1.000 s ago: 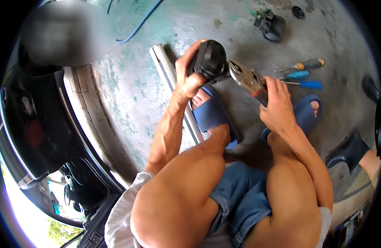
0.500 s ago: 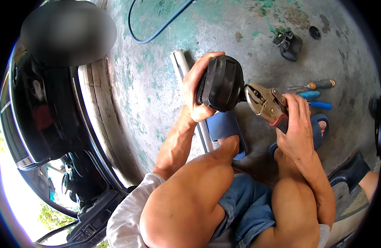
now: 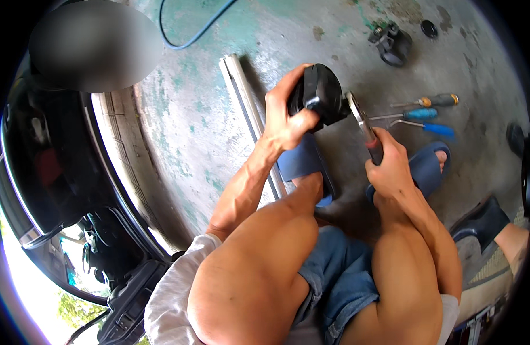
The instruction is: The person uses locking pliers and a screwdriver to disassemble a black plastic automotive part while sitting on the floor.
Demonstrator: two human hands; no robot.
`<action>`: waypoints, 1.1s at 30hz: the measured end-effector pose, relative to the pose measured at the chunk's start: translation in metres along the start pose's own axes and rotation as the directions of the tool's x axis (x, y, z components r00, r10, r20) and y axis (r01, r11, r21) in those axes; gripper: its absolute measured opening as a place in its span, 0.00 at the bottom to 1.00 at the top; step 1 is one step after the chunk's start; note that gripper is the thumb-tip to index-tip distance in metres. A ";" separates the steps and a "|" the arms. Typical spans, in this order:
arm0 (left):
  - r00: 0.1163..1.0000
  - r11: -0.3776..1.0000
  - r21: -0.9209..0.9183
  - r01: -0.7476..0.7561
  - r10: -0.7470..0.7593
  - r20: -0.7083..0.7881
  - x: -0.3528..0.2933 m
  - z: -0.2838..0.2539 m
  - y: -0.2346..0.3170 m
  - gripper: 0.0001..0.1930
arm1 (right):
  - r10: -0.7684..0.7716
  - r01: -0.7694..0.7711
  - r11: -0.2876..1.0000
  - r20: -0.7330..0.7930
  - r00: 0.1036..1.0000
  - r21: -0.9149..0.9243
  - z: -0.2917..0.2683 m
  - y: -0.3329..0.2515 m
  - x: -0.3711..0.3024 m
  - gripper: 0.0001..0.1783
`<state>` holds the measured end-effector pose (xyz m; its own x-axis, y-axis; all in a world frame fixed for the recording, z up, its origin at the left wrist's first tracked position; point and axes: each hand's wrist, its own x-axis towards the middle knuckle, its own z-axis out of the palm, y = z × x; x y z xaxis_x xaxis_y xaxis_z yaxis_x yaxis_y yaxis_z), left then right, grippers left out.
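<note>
My left hand (image 3: 281, 122) is wrapped round a rounded black plastic housing (image 3: 325, 95), holding it up above the floor. In my right hand (image 3: 393, 171) is a pair of locking pliers (image 3: 363, 122) with dark red-trimmed grips. Its metal jaws meet the short stub on the housing's right side; whether they clamp it I cannot tell. The pliers now show edge-on. Both hands are in front of my bent knees.
A pale metal rail (image 3: 237, 86) lies on the floor left of my sandal. To the right are an orange-handled screwdriver (image 3: 440, 100), a teal-handled screwdriver (image 3: 421, 113) and a blue-handled bent tool (image 3: 437, 130). Beyond them lies another black part (image 3: 394, 46). A black car (image 3: 63, 155) stands left.
The pliers and housing have rotated, so the pliers turned from broadside to edge-on. My right hand has come slightly lower and left. The whole view has shifted a little.
</note>
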<state>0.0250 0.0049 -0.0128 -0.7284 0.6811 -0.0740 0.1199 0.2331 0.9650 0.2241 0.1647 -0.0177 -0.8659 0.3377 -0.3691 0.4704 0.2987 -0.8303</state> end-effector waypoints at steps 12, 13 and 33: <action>0.954 0.954 -0.021 0.298 -0.298 -0.005 0.010 0.031 -0.042 0.29 | 0.258 -0.251 0.961 0.046 0.965 -0.114 0.012 0.025 0.017 0.18; 0.954 0.954 -0.021 0.298 -0.298 -0.010 0.010 0.030 -0.043 0.29 | 0.254 -0.247 0.962 0.049 0.966 -0.115 0.011 0.025 0.017 0.18; 0.994 0.997 0.023 0.072 -0.074 0.082 0.011 0.009 -0.027 0.38 | 0.047 -0.068 0.936 -0.068 0.997 -0.344 0.004 0.031 0.004 0.27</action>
<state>0.0200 0.0123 -0.0422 -0.6777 0.7165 -0.1655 0.0823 0.2976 0.9511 0.2348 0.1721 -0.0466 -0.8292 0.4113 -0.3786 0.5578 0.5643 -0.6087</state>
